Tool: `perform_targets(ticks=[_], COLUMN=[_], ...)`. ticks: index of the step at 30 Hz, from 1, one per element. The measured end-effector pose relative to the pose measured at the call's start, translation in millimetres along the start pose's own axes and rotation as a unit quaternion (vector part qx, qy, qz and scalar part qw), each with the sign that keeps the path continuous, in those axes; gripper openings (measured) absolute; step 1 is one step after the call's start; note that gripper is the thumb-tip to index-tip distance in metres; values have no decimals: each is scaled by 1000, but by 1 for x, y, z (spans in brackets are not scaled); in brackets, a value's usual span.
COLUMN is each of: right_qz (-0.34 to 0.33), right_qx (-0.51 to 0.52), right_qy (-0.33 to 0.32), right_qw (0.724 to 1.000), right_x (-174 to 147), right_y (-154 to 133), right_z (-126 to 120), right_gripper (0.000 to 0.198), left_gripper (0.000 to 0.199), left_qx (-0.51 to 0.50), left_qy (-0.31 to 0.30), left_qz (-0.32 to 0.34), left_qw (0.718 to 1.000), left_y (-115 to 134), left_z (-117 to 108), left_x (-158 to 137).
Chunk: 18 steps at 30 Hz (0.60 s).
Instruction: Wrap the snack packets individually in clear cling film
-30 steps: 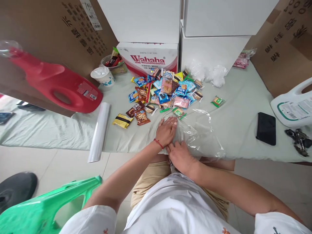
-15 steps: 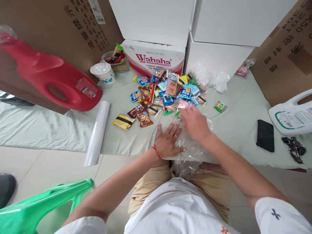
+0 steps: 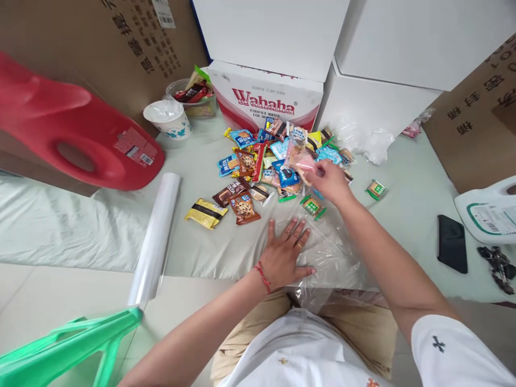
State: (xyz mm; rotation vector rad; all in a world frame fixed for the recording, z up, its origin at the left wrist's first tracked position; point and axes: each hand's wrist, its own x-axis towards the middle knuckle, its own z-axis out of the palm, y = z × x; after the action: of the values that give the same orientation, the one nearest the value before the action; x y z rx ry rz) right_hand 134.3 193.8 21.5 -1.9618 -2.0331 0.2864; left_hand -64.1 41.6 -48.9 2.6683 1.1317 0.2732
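Note:
My left hand (image 3: 285, 255) lies flat with its fingers spread, palm down on the cloth at the edge of a clear plastic bag (image 3: 332, 252). At the near side of a heap of wrapped snacks (image 3: 268, 161), my right hand (image 3: 332, 183) pinches a pink snack packet (image 3: 303, 163); its fingertips are partly hidden. Below that hand rests a small green-edged cracker packet (image 3: 313, 207), and a similar green packet (image 3: 376, 189) lies apart to the right. Left of the hands are a yellow packet (image 3: 206, 213) and a brown cookie packet (image 3: 244, 208).
Behind the heap stands a Wahaha carton (image 3: 268, 102). At left are a red jug (image 3: 88, 134), a paper cup (image 3: 168, 121), a snack tub (image 3: 197, 105) and a plastic film roll (image 3: 157, 236). At right lie a black phone (image 3: 452, 243), keys (image 3: 499, 269) and a white jug (image 3: 487, 209).
My right hand has moved slightly right and closed on the pink packet, uncovering the green-edged packet below. My left hand stays flat on the table. The camera view has shifted.

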Motion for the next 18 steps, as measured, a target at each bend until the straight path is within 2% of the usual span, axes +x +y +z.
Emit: perform_targets(ticks=[3, 5, 6, 8, 11, 14, 16, 18], right_qz=[-40, -58, -67, -74, -66, -62, -66, -86], right_qx=[-71, -100, -105, -109, -155, -231, -259, -244], right_qy=[-48, -63, -66, -83, -160, -227, -228, -209], right_qw=[996, 991, 990, 988, 973, 944, 936, 943], right_x=[-3, -7, -9, -10, -5, -1, -8, -27], right_y=[-32, -41, -43, -41, -34, -18, -4, 10], right_z=[26, 39, 41, 36, 6, -41, -73, -97], right_gripper=[62, 80, 81, 71, 55, 42, 35, 25], left_gripper=[91, 90, 89, 88, 89, 91, 93, 97], left_qx=[-2, -5, -8, -13, -17, -17, -20, -28], left_qy=[-3, -4, -4, -2, 3, 7, 11, 16], left_qz=[0, 1, 0, 0, 2, 2, -2, -10], left_qw=[1000, 1000, 1000, 1000, 1000, 1000, 1000, 999], left_y=[0, -1, -1, -1, -1, -1, -2, -4], left_z=[0, 0, 0, 1, 1, 0, 0, 1], left_x=[0, 0, 0, 0, 0, 0, 0, 2])
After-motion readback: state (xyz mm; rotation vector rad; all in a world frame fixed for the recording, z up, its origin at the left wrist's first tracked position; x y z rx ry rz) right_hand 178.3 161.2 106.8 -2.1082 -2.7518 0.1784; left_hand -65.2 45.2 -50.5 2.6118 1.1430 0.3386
